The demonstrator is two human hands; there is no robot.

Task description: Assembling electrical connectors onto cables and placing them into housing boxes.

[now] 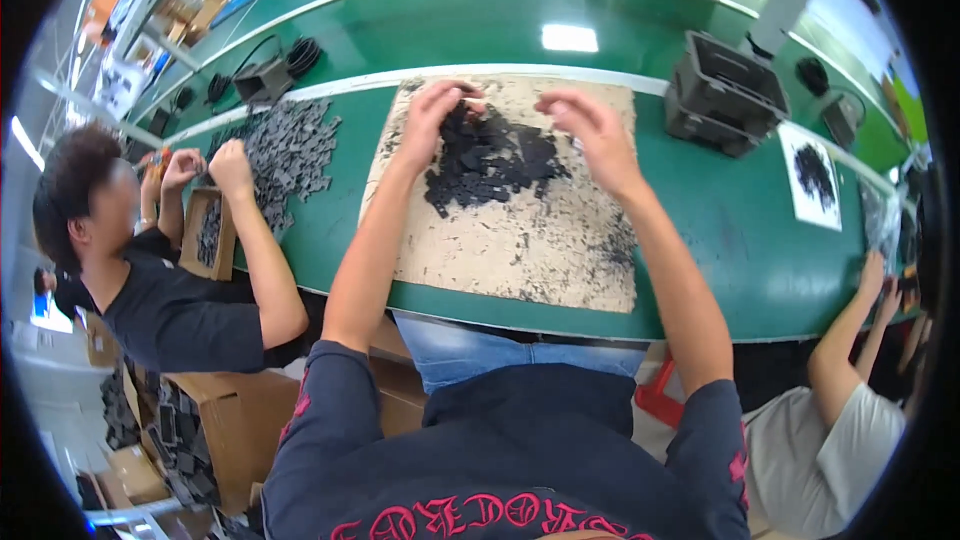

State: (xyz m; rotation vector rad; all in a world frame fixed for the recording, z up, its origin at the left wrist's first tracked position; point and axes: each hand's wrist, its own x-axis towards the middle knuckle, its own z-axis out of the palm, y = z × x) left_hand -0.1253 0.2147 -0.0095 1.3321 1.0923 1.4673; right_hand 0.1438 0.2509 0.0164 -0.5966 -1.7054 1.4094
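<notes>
Head view: a person's two bare hands work above a square, beige cardboard sheet [480, 260] lying on a glossy green tabletop [720, 270]. A heap of small, flat black pieces [495, 168] occupies the upper middle of the sheet, with black crumbs strewn over its surface. The left hand [432, 125] is at the heap's upper left edge, its fingers bent narrowly inward; whether they grip a piece cannot be told from here. The right hand [598, 135] hovers over the sheet's upper right part, just beside the heap, fingers curved and slightly parted; whether a small piece sits between them is likewise unclear.

Left of the sheet spreads a broad scatter of grey flat pieces [290, 150]. Farther left, a co-worker in a black T-shirt [190, 305] holds both hands near an open brown cardboard box [225, 240] containing grey pieces. Beyond the sheet's upper left corner stands a grey box-shaped unit [262, 80] beside a coiled black cable [303, 57]. Right of the sheet are stacked dark grey plastic bins [690, 120]; farther right, a white sheet [822, 212] bears a smaller black pile [815, 172].
</notes>
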